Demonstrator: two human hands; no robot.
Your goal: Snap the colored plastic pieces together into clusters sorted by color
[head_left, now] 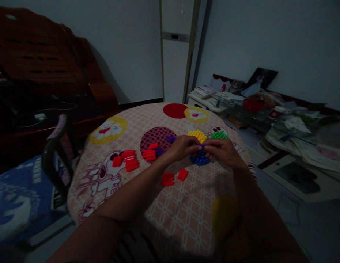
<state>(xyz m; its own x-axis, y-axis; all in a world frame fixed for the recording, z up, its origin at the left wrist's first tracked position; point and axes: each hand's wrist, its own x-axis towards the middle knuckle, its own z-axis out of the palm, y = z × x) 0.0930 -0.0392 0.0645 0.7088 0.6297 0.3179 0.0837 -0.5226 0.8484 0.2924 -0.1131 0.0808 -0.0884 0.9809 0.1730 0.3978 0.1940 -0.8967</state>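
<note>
My left hand (pixel 183 147) and my right hand (pixel 222 149) meet over the middle of a round table (pixel 186 212) with a cartoon-print cloth. Both are closed in a pinch on a small purple piece (pixel 202 145) between their fingertips. Just below the hands lies a blue cluster of studded pieces (pixel 200 159). Behind them sit a yellow cluster (pixel 197 135) and a green cluster (pixel 219 135). Loose purple pieces (pixel 170 138) lie left of my left hand. Red pieces (pixel 128 159) are scattered to the left, and two more red pieces (pixel 174 177) lie nearer me.
A dark chair back (pixel 56 153) stands at the table's left edge, with a wooden bench (pixel 44 65) behind it. A cluttered low table (pixel 268 109) with papers and a red container is at the right. A tall white unit (pixel 177 51) stands at the back.
</note>
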